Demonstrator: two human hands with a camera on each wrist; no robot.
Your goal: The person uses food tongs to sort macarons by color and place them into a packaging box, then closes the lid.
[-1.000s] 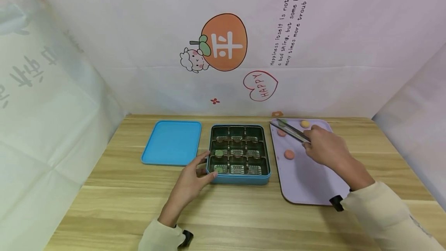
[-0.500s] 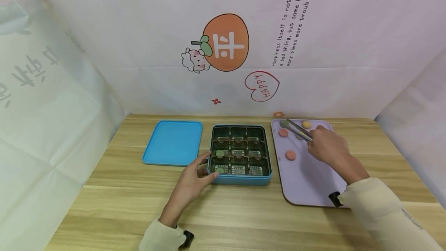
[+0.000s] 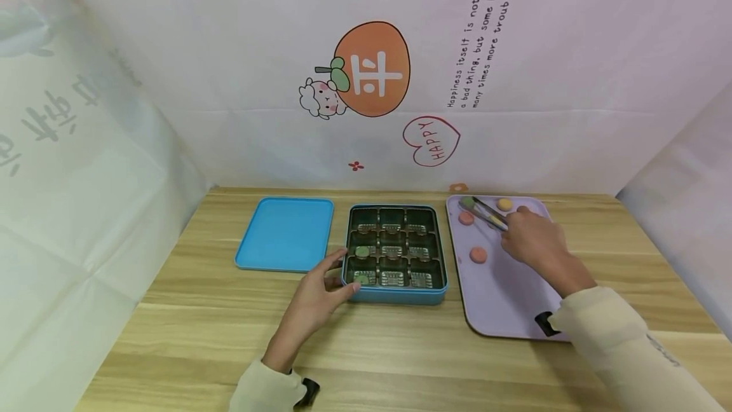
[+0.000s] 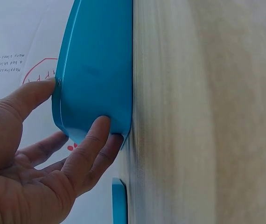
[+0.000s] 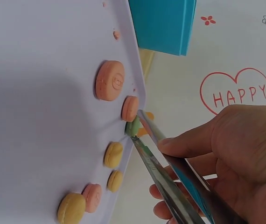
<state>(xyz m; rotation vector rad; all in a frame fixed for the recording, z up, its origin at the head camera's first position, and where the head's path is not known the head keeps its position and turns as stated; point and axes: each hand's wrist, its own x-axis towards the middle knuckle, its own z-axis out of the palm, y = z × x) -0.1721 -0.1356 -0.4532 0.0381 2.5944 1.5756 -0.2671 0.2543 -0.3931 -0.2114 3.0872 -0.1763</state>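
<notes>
Tongs [image 5: 163,183] have shifted to a green macaron [image 5: 132,126], right hand [image 3: 533,238] gripping them, left hand [image 3: 313,296] spread against the box [image 3: 396,296].

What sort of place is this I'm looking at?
Possibly a staged tabletop set: printed sheets hang around a wood-grained table, which holds a blue compartment box and a lilac tray of macaron-like sweets.

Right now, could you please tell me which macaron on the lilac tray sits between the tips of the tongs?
The only green macaron on the lilac tray, in its far left corner; the other macarons visible there are pink or yellow.
</notes>
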